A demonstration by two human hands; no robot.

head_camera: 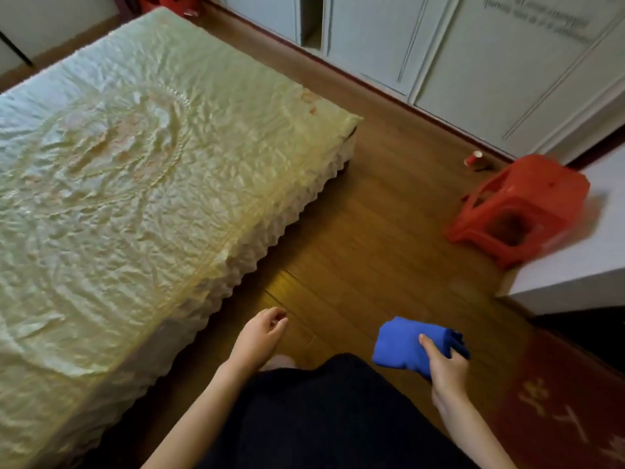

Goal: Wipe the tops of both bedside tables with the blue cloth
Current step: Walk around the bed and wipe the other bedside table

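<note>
A folded blue cloth (402, 345) hangs over the wooden floor at the lower right, gripped by my right hand (446, 367). My left hand (258, 335) hovers beside the bed's edge, holding nothing, its fingers loosely curled and apart. A white furniture top (571, 262) shows at the right edge; I cannot tell whether it is a bedside table.
A bed (135, 184) with a pale yellow-green cover fills the left side. A red plastic stool (521, 208) stands by the white top, with a small red cup (473, 159) behind it. White cabinet doors (473, 62) line the far wall. A red mat (558, 401) lies at lower right.
</note>
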